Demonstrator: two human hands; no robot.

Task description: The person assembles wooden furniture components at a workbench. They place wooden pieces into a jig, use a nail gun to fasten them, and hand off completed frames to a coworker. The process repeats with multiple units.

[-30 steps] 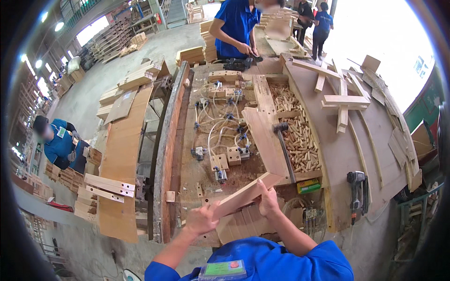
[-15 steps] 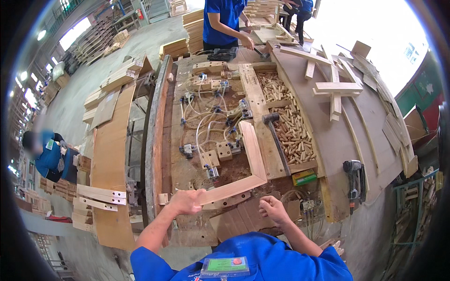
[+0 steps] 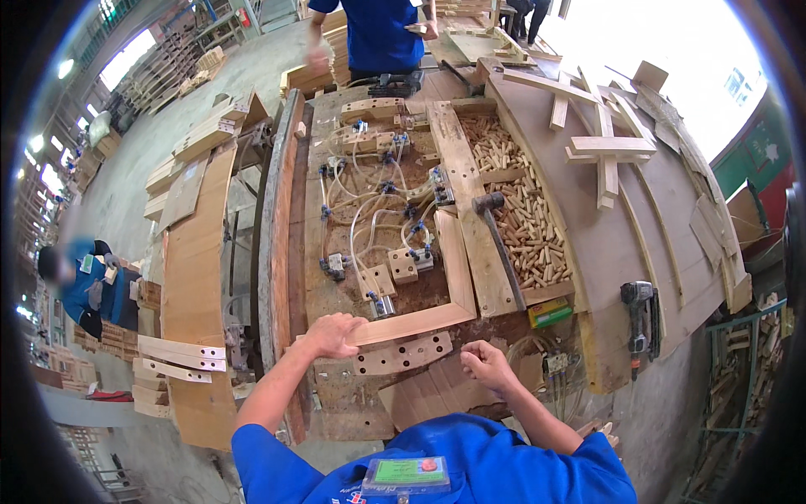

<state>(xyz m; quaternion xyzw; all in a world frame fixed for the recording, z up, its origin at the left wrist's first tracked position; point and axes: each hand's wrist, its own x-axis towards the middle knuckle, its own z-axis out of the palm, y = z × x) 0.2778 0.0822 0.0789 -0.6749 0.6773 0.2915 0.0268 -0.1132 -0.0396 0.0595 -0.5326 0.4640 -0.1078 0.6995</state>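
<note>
My left hand [image 3: 334, 334] is closed over the left end of an L-shaped wooden frame piece [image 3: 416, 324], two pale boards meeting at a mitred corner. One board runs crosswise in front of me; the other points away along the bench's middle rail. Just beyond the crosswise board are pneumatic clamps [image 3: 382, 304] with clear hoses and wooden blocks. A curved wooden block with holes [image 3: 403, 354] lies on its near side. My right hand [image 3: 489, 368] hovers apart from the frame piece, near the cardboard, fingers curled together; whatever they may hold is hidden.
Right of the frame piece lies a hammer [image 3: 502, 248], beside a bin of wooden dowels [image 3: 531, 220] and a green-yellow box [image 3: 550, 313]. A nail gun [image 3: 638, 323] rests farther right, near loose wooden strips [image 3: 609, 151]. One co-worker [image 3: 382, 38] stands across the bench, another [image 3: 92, 281] at left.
The frame piece has shifted slightly away from me with my left hand on it, uncovering more of the block with holes. My right hand stays curled. The co-worker opposite has moved left.
</note>
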